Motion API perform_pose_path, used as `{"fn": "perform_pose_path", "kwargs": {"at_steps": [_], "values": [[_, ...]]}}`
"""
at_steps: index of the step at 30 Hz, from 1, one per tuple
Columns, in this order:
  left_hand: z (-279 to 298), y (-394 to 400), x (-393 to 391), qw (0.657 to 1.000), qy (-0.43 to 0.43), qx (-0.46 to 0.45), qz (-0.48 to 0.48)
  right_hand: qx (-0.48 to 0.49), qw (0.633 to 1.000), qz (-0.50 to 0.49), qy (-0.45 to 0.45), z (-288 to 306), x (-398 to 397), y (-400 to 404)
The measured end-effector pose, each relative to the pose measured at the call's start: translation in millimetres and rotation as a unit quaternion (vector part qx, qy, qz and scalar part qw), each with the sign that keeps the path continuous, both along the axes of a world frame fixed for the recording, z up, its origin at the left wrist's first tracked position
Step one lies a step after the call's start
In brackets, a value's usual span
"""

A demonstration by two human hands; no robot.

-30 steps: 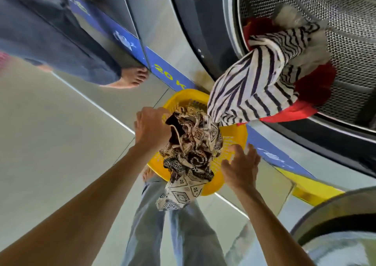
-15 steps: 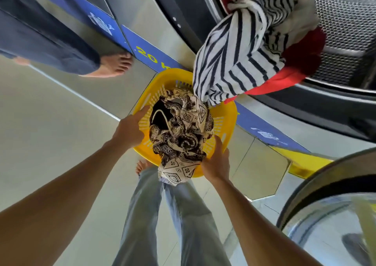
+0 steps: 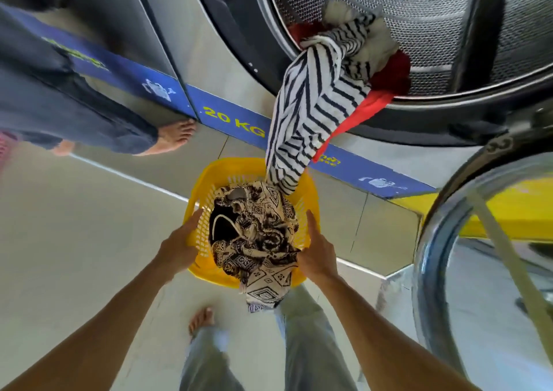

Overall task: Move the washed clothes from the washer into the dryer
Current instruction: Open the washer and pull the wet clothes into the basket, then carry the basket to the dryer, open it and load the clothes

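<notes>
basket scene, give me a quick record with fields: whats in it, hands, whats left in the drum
basket: yellow basket on the floor in front of the washer
contents: patterned cloth heaped inside, one end hanging over the near rim
left hand: left hand on the basket's left rim
right hand: right hand at the right rim, beside the cloth
drum: striped garment hangs out of the drum toward the basket; red garment behind it
door: washer door open at right

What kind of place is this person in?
Most likely a laundromat: a large steel washer drum with striped clothing spilling out, a "20 KG" capacity label on the machine, and a yellow laundry basket on the floor.
</notes>
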State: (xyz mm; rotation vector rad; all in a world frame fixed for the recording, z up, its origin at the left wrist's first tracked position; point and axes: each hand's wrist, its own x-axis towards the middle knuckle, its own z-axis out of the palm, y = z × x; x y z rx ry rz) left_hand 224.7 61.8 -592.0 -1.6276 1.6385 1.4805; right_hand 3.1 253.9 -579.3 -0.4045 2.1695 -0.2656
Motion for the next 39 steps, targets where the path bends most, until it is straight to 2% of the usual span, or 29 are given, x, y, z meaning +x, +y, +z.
{"fn": "perform_pose_path", "kwargs": {"at_steps": [6, 13, 21, 32, 39], "values": [[62.5, 15.2, 69.7, 0.994, 0.094, 0.055, 0.010, 0.002, 0.999, -0.040, 0.013, 87.6, 88.0, 52.2], [177.9, 78.3, 110.6, 0.995, 0.051, 0.060, -0.059, -0.026, 0.993, -0.116, 0.000, 182.1, 163.5, 132.6], [246.1, 158.8, 115.4, 0.987, 0.071, 0.076, -0.126, -0.018, 0.987, -0.158, 0.021, 228.5, 211.7, 233.9], [250.7, 341.8, 100.3, 0.954, 0.051, 0.054, -0.291, -0.071, 0.939, -0.337, 0.001, 248.7, 285.1, 444.9], [252.4, 503.7, 89.2, 0.925, 0.079, 0.074, -0.364, -0.034, 0.900, -0.433, 0.029, 271.8, 326.4, 611.5]]}}
